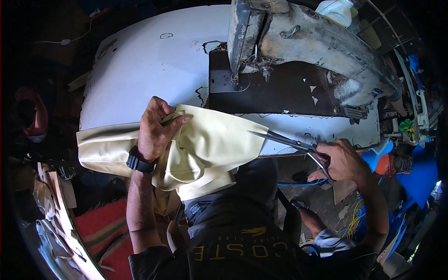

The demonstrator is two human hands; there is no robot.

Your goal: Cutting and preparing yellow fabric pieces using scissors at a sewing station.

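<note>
My left hand (161,126) is closed on a fold of cream-yellow, slightly shiny material (219,133), pinching it between thumb and fingers. The sheet spreads both ways from that grip, partly over the table's front edge, and hangs down toward my lap. My right hand (343,161) has its fingers in the handles of long metal scissors (298,144). Their blades point left, slightly parted, with the tips at the right corner of the material. Whether the blades have cut into it I cannot tell.
A worn industrial sewing machine (322,46) stands on the chipped white table (149,65), its needle area beyond the material. White scraps lie on its dark bed (280,88). A red striped cloth (105,233) is at lower left; yellow cord (355,219) lies on the floor at right.
</note>
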